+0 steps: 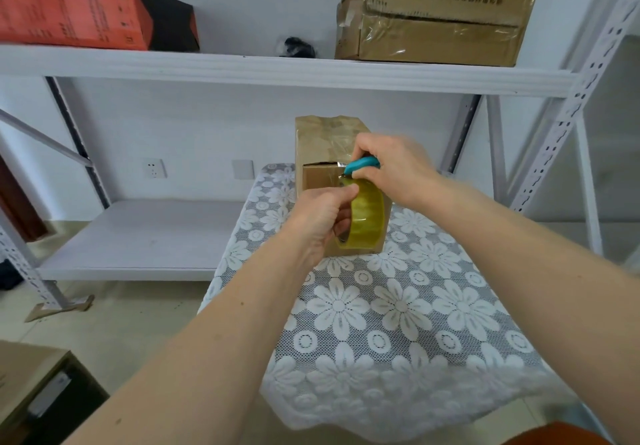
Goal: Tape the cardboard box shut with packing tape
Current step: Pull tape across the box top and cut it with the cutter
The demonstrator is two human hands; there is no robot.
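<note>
white metal shelving (277, 72), tiled floor (138, 316), wall socket (154, 168)

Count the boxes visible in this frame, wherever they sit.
3, maybe more. One cardboard box stands on the table under both hands, an orange box lies top shelf left, a taped brown box top shelf right. The brown thing at bottom left is unclear.

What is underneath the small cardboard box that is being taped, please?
The small brown cardboard box stands on a table draped in a grey lace cloth with white flowers. The tabletop itself is hidden by the cloth, and the box's underside cannot be seen.
</note>
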